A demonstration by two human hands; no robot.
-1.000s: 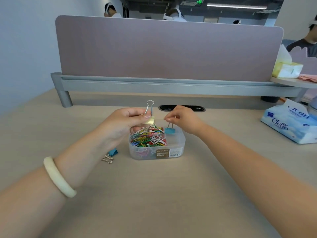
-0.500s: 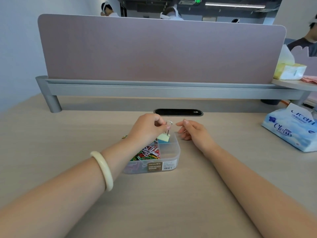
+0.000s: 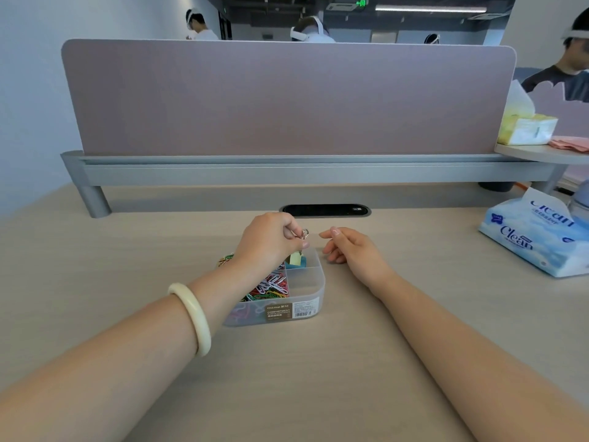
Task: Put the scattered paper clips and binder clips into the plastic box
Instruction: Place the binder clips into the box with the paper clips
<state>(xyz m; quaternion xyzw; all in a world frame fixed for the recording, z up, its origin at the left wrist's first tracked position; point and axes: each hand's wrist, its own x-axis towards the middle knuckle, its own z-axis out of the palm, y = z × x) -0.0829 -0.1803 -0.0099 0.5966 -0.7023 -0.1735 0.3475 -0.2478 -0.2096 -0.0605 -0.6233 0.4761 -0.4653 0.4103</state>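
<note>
A: Currently the left hand (image 3: 271, 239) is pinching the wire loop of a yellow binder clip (image 3: 295, 258), fingers (image 3: 291, 231) closed on it. The clip hangs over the far right compartment of the plastic box (image 3: 306, 290), right above a blue binder clip (image 3: 299, 263) already lying in there.

B: Right hand?

A: The right hand (image 3: 349, 250) is at 3 o'clock of the box, just beside its far corner, resting on the worktop (image 3: 318, 378). Loosely open, holding nothing.

B: Risks?

A: I see three. The pinch is on the wire only, so the clip body can swing; release it off-centre and it could hit the divider or rim and bounce out. Next, the left forearm crosses low over the paper clips (image 3: 271, 288) heaped in the left compartment, with a few poking out at 9 o'clock near the rim. A careless withdrawal could drag some onto the worktop. Finally, the box looks light and nothing is steadying it, so a nudge could shift it.

B: Any readable text?

A: The box label reads "CHAHUA" and "COMPARTMENT", with a barcode sticker beside it; the smaller print is too fine to read. The tissue pack (image 3: 535, 237) at 2 o'clock says "Clean".
</note>
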